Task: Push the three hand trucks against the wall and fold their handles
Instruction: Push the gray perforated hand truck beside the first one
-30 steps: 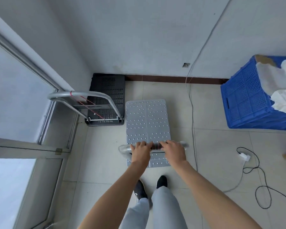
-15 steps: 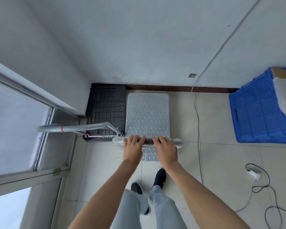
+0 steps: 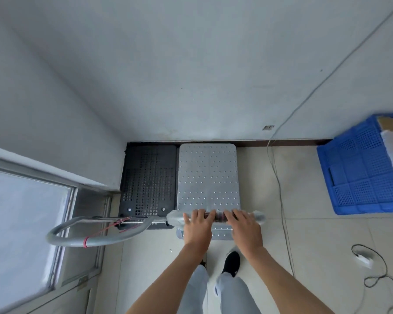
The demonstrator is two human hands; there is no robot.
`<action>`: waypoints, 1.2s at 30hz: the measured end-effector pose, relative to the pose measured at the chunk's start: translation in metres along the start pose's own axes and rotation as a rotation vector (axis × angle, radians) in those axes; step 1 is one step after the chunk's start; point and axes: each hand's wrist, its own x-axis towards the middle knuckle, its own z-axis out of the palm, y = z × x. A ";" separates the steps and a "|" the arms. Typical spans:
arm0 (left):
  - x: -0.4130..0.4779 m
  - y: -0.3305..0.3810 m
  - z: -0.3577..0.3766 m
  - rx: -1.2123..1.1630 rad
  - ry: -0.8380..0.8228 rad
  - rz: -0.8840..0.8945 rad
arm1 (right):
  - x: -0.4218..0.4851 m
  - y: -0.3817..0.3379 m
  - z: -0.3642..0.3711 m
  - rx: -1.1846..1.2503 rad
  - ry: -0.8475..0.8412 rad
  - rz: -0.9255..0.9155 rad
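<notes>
Silver hand truck (image 3: 208, 177) at wall (image 3: 191, 87), beside black hand truck (image 3: 149, 177). Our left hand (image 3: 196, 227) & right hand (image 3: 245, 227) both grip its handle (image 3: 218, 216). Two parked, we judge; handles unfolded; 3rd truck not in view.

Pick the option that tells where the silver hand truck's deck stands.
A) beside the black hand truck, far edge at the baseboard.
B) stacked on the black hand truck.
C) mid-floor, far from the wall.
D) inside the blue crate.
A: the silver hand truck lies right of the black hand truck, its far edge at the baseboard, while the left hand and right hand grip its handle.
</notes>
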 end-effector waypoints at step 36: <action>-0.073 0.146 -0.055 0.072 0.048 0.575 | -0.176 0.060 -0.060 0.164 0.318 0.546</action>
